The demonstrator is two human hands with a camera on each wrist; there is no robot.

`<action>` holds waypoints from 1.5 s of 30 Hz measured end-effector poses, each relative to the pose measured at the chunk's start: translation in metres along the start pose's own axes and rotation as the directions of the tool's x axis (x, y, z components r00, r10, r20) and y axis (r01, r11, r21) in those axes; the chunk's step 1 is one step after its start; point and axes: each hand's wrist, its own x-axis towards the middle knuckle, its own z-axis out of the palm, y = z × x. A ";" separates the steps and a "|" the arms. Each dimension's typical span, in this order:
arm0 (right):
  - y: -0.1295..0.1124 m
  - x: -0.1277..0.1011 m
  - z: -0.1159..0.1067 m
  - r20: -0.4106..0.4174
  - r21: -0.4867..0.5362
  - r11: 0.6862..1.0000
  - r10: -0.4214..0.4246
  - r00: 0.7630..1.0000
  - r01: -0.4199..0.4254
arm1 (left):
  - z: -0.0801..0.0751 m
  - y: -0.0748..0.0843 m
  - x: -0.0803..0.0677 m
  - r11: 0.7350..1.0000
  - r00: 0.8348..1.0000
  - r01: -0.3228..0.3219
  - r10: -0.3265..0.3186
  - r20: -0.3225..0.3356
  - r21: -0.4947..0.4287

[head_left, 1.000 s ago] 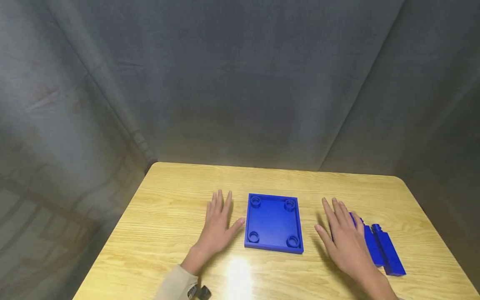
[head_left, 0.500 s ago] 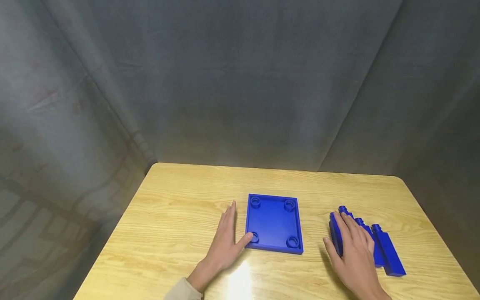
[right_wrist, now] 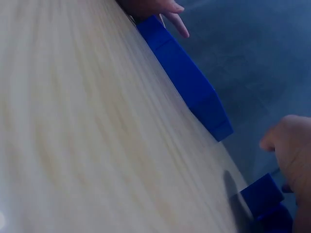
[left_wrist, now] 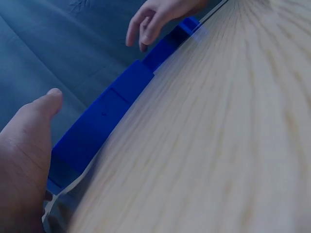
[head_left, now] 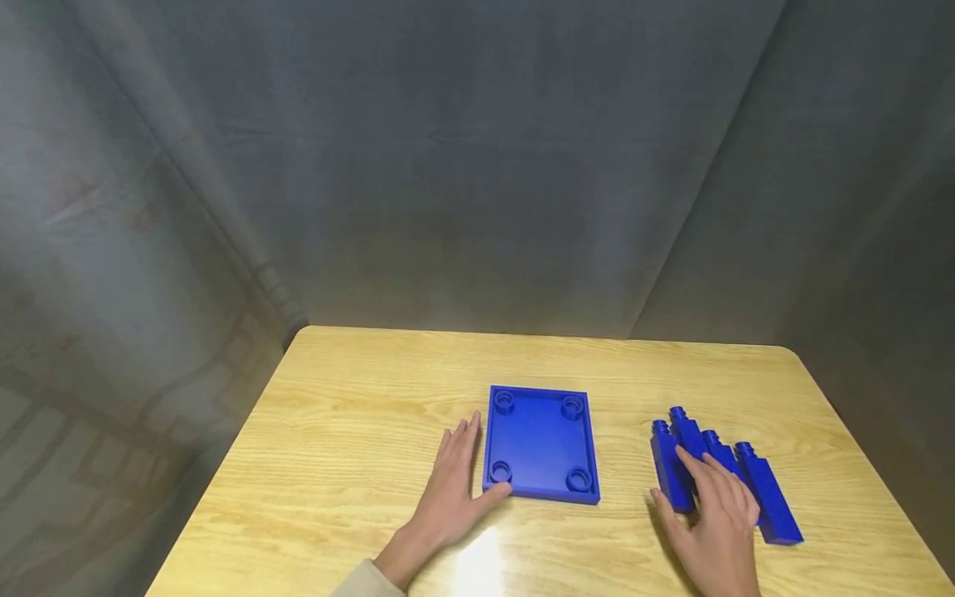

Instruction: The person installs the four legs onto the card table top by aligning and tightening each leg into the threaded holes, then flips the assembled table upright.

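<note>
Resting flat from the head view, left hand [head_left: 448,497], fingers straight, thumb touching square blue plastic tray [head_left: 540,444] on wooden counter [head_left: 351,439]; right hand [head_left: 712,518], grip loosely curled over four blue plastic bars [head_left: 768,497], lengthwise away. Showing blue edges only, both wrist views.

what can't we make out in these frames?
- Head view: right hand covers the near ends of the middle blue pegs; grip unclear.
- Head view: left hand thumb at blue plate corner; contact unclear.
- Wrist views: blurred, plate seen only edge-on.
</note>
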 end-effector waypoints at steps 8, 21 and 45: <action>0.001 -0.002 0.001 0.017 -0.075 0.996 0.059 0.998 -0.057 | 0.001 -0.003 0.002 0.999 0.999 -0.031 0.030 0.020 0.033; 0.003 -0.001 0.002 0.019 -0.068 0.997 0.046 0.999 -0.044 | 0.005 -0.006 0.001 0.995 0.998 -0.068 0.067 0.017 0.069; 0.009 -0.002 0.005 0.024 -0.110 0.993 -0.045 0.999 0.047 | 0.006 -0.008 0.002 0.989 0.993 -0.118 0.119 -0.006 0.089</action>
